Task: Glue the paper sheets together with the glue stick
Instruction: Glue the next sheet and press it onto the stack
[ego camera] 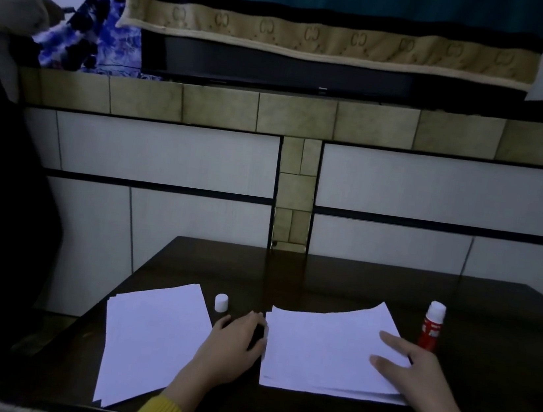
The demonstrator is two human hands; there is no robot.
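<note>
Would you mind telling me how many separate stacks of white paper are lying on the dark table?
2. One stack of white paper sheets lies at the left; the other stack lies at the right, between both hands. How many sheets each holds cannot be told.

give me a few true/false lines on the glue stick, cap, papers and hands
1. The glue stick stands upright, right of the right paper stack. True.
2. The cap is on the glue stick. False: it stands on the table, between the stacks.
3. The right hand holds the glue stick. False: its fingers lie flat on the right stack.
4. The left hand is at the right stack's left edge. True.
5. The left paper stack is under a hand. False: no hand touches it.
</note>
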